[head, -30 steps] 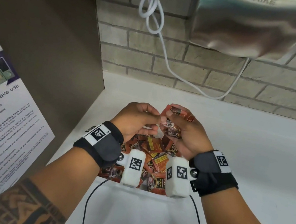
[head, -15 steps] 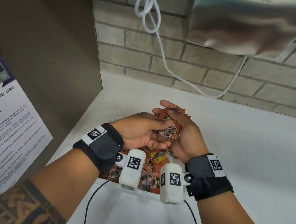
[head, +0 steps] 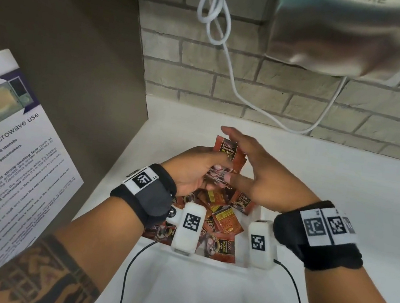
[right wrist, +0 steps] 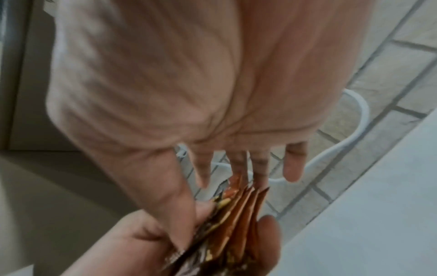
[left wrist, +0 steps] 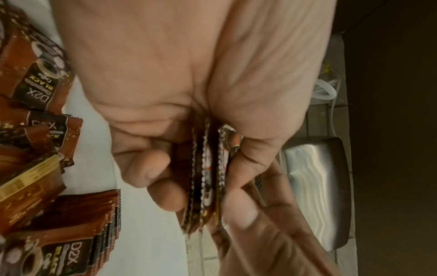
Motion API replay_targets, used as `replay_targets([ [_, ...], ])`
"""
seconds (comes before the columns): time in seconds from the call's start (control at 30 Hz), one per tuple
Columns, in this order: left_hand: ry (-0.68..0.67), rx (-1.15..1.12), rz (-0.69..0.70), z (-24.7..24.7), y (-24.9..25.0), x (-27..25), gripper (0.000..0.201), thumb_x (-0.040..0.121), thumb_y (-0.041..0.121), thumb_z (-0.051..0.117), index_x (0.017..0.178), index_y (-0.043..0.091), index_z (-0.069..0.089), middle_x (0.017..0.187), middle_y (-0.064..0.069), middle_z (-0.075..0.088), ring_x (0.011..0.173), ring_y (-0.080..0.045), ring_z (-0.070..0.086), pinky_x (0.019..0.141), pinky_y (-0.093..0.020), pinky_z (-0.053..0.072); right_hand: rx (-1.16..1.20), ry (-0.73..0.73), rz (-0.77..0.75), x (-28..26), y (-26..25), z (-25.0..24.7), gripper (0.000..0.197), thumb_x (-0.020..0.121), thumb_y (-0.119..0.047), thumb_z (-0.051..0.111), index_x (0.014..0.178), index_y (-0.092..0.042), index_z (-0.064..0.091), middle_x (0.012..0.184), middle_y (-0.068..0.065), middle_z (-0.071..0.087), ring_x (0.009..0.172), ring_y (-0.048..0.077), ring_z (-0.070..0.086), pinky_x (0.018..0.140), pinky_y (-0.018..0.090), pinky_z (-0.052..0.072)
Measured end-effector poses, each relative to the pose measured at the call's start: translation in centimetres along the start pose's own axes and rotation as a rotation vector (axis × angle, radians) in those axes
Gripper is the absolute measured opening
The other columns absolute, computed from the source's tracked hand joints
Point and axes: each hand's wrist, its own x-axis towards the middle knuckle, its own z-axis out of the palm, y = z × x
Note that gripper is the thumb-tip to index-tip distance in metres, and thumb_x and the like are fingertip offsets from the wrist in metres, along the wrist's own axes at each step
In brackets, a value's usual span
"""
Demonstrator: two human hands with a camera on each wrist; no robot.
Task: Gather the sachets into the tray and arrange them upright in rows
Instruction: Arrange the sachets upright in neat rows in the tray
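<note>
Left hand (head: 191, 165) fingers (left wrist: 163, 188) pinching small stack of sachets (head: 227, 155), edges together, above tray (head: 202, 260). Loose sachets (head: 224, 220) jumbled flat in tray on white surface (head: 346, 179). Right hand (head: 265, 177) at stack's right face, fingers (right wrist: 292, 168) straight, spread. Risk: slick packets fan out, slip if pinch loosens; lowering stack onto jumble tips it over.

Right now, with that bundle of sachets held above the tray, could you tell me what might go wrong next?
1. Only the left hand grips the stack of sachets; the right hand is open beside it, so the fanned edges seen from the right wrist could slip apart.
2. The loose sachets in the tray lie flat and jumbled, so a row stood upright on them might topple.
</note>
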Motion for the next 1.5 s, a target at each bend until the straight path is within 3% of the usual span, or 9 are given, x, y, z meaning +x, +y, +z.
replay_targets([
  [0.17, -0.035, -0.104, -0.035, 1.0, -0.5, 0.3, 0.011, 0.095, 0.008, 0.057, 0.091, 0.009, 0.068, 0.079, -0.006, 0.070, 0.068, -0.015, 0.064, 0.060, -0.026, 0.049, -0.276, -0.038, 0.091, 0.9, 0.2, 1.2, 0.111, 0.074, -0.045, 0.082, 0.155, -0.047, 0.005, 0.135, -0.006, 0.045, 0.128, 0.015, 0.045, 0.109, 0.045, 0.036],
  [0.4, -0.063, -0.234, -0.021, 1.1, -1.2, 0.6, 0.011, 0.072, 0.013, 0.063, 0.082, 0.008, 0.065, 0.071, -0.006, 0.066, 0.061, -0.015, 0.063, 0.060, -0.029, 0.051, -0.153, 0.074, 0.049, 1.0, 1.0, 2.9, 0.091, 0.080, -0.031, 0.076, 0.153, -0.041, 0.023, 0.128, -0.005, 0.044, 0.119, 0.016, 0.051, 0.100, 0.045, 0.048],
  [0.57, -0.089, -0.227, -0.017, 0.7, -1.9, 0.6, 0.024, 0.091, -0.003, 0.049, 0.077, 0.005, 0.068, 0.072, -0.011, 0.066, 0.063, -0.018, 0.065, 0.055, -0.024, 0.054, 0.052, 0.024, 0.047, 0.2, 1.2, 2.3, 0.098, 0.073, -0.046, 0.085, 0.152, -0.042, 0.027, 0.138, -0.008, 0.038, 0.128, 0.008, 0.045, 0.105, 0.027, 0.044],
  [0.67, -0.092, -0.192, 0.035, 0.4, -2.4, 0.7, 0.012, 0.090, 0.010, 0.063, 0.090, 0.011, 0.075, 0.088, -0.011, 0.068, 0.077, -0.018, 0.067, 0.062, -0.028, 0.055, 0.190, 0.166, 0.046, -0.3, 1.2, 1.4, 0.069, 0.077, -0.051, 0.076, 0.141, -0.046, 0.049, 0.129, -0.009, 0.047, 0.119, -0.002, 0.048, 0.096, 0.011, 0.039],
  [0.73, -0.076, -0.167, 0.049, 0.2, -2.7, 0.8, 0.031, 0.083, 0.018, 0.069, 0.112, 0.008, 0.070, 0.092, -0.008, 0.070, 0.082, -0.018, 0.067, 0.061, -0.027, 0.054, 0.259, 0.323, 0.060, -0.4, 1.6, 1.3, 0.049, 0.076, -0.043, 0.081, 0.123, -0.045, 0.066, 0.115, -0.006, 0.054, 0.104, 0.000, 0.054, 0.086, 0.012, 0.041],
  [0.8, -0.094, -0.137, 0.059, 0.2, -2.9, 0.8, 0.032, 0.078, 0.013, 0.069, 0.110, 0.009, 0.068, 0.089, -0.006, 0.070, 0.083, -0.020, 0.066, 0.061, -0.027, 0.052, 0.286, 0.403, 0.063, -0.4, 1.9, 1.4, 0.039, 0.073, -0.036, 0.085, 0.110, -0.041, 0.075, 0.102, -0.004, 0.059, 0.090, 0.006, 0.057, 0.074, 0.011, 0.040],
  [1.23, -0.069, 0.086, 0.210, 0.7, -4.0, 2.1, 0.026, 0.093, 0.007, 0.071, 0.115, 0.019, 0.066, 0.104, -0.005, 0.070, 0.092, -0.017, 0.065, 0.072, -0.030, 0.052, 0.411, 0.414, 0.169, -0.2, 4.3, 0.3, 0.023, 0.075, -0.017, 0.086, 0.093, -0.029, 0.077, 0.071, 0.000, 0.061, 0.067, 0.020, 0.057, 0.078, 0.052, 0.054],
  [1.33, -0.017, 0.222, 0.246, 0.4, -4.0, 2.5, 0.027, 0.090, 0.023, 0.078, 0.116, 0.021, 0.070, 0.100, -0.005, 0.074, 0.088, -0.016, 0.066, 0.071, -0.033, 0.053, 0.361, 0.381, 0.207, -0.4, 4.3, -0.3, 0.018, 0.077, -0.020, 0.085, 0.091, -0.027, 0.077, 0.075, 0.003, 0.065, 0.070, 0.017, 0.059, 0.080, 0.045, 0.054],
  [1.5, 0.082, 0.351, 0.126, -1.5, -5.0, 2.8, 0.033, 0.090, 0.038, 0.075, 0.108, 0.011, 0.071, 0.084, -0.015, 0.068, 0.073, -0.022, 0.059, 0.061, -0.031, 0.049, 0.144, 0.344, 0.308, -1.6, 5.8, -1.0, 0.007, 0.081, -0.023, 0.081, 0.080, -0.022, 0.075, 0.078, -0.009, 0.073, 0.066, -0.005, 0.061, 0.061, 0.005, 0.043],
])
